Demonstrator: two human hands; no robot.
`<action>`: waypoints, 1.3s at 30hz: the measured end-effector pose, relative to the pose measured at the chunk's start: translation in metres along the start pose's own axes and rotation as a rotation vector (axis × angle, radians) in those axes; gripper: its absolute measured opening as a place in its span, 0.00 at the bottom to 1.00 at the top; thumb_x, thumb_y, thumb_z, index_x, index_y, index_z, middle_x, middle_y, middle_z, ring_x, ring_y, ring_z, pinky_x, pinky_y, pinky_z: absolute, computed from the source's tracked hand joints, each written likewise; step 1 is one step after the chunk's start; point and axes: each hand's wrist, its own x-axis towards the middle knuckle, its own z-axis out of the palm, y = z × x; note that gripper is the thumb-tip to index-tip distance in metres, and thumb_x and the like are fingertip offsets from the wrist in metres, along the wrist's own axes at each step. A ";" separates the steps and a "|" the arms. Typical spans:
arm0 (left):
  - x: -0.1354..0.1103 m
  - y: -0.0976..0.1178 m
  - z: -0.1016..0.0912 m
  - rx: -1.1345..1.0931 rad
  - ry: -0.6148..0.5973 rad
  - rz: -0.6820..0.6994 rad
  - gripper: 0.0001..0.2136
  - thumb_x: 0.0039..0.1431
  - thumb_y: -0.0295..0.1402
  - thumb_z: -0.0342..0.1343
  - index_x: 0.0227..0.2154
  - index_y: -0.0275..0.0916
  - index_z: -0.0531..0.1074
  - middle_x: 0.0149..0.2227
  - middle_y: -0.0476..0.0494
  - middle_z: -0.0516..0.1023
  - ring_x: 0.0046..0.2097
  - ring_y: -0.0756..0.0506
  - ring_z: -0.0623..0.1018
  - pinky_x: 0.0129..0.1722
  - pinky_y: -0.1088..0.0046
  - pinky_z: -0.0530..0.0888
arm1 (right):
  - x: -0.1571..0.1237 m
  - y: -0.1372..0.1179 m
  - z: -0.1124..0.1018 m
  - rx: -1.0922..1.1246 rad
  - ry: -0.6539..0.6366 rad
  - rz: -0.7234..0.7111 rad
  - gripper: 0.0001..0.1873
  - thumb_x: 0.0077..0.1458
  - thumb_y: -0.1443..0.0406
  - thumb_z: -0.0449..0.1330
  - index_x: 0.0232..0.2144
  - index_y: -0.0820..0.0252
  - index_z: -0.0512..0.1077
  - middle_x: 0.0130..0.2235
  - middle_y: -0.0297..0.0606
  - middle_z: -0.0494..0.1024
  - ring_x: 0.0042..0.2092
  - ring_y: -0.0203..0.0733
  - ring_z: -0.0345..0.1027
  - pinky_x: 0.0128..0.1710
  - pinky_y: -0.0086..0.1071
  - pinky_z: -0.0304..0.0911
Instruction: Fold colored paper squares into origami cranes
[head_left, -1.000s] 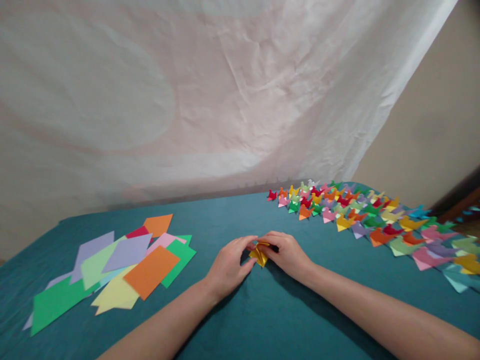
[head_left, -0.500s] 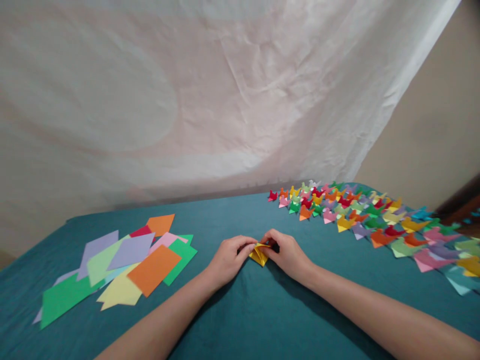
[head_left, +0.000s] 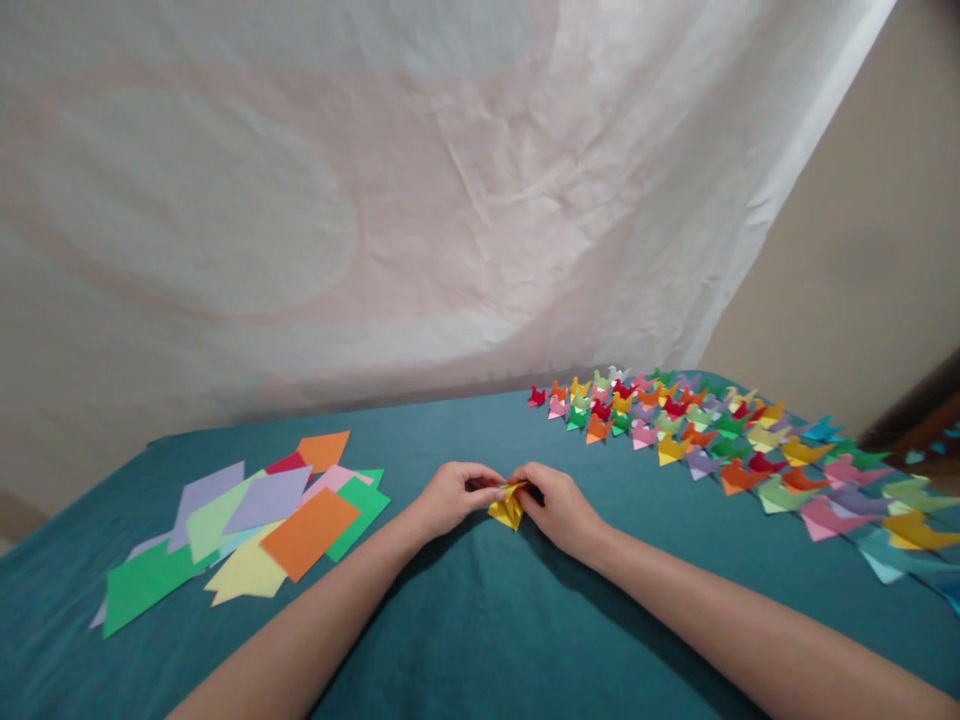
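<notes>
A small folded piece of yellow paper [head_left: 508,506] lies on the teal tablecloth [head_left: 480,620] at the middle of the table. My left hand [head_left: 451,497] pinches its left side with closed fingers. My right hand [head_left: 559,505] pinches its top right edge, fingers curled together. Both hands rest on the cloth and nearly meet over the paper.
Several flat coloured paper sheets [head_left: 247,520] lie scattered at the left, an orange one [head_left: 309,520] on top. Rows of several small folded paper figures [head_left: 712,435] in many colours run along the right side. A creased white sheet [head_left: 375,200] hangs behind the table.
My hands have stayed on the yellow paper, fingers shifting slightly on its top edge. The view has drifted a little, moving everything slightly left and up.
</notes>
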 end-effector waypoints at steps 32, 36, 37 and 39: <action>-0.001 -0.010 0.007 0.154 0.092 0.114 0.11 0.52 0.33 0.58 0.38 0.37 0.76 0.31 0.47 0.75 0.32 0.50 0.73 0.33 0.77 0.70 | -0.003 -0.002 0.001 0.023 0.029 -0.068 0.11 0.54 0.72 0.53 0.40 0.58 0.66 0.37 0.38 0.73 0.38 0.39 0.67 0.40 0.33 0.64; -0.001 -0.008 0.008 0.170 0.095 0.127 0.10 0.51 0.31 0.57 0.37 0.37 0.76 0.30 0.48 0.74 0.31 0.50 0.73 0.33 0.77 0.70 | -0.003 -0.005 -0.001 0.042 0.026 -0.088 0.12 0.53 0.73 0.52 0.39 0.58 0.66 0.36 0.37 0.72 0.38 0.39 0.67 0.39 0.32 0.63; -0.001 -0.007 0.008 0.173 0.097 0.125 0.10 0.51 0.30 0.56 0.37 0.37 0.77 0.29 0.48 0.74 0.31 0.50 0.73 0.32 0.77 0.70 | -0.003 -0.007 -0.001 0.046 0.023 -0.096 0.12 0.52 0.73 0.52 0.40 0.58 0.66 0.36 0.37 0.72 0.38 0.39 0.67 0.39 0.32 0.63; -0.001 -0.005 0.008 0.181 0.099 0.116 0.10 0.50 0.29 0.56 0.36 0.37 0.77 0.29 0.48 0.74 0.31 0.50 0.73 0.32 0.77 0.70 | -0.003 -0.010 -0.003 0.043 0.014 -0.107 0.13 0.52 0.73 0.53 0.40 0.58 0.67 0.36 0.38 0.72 0.38 0.39 0.66 0.39 0.32 0.63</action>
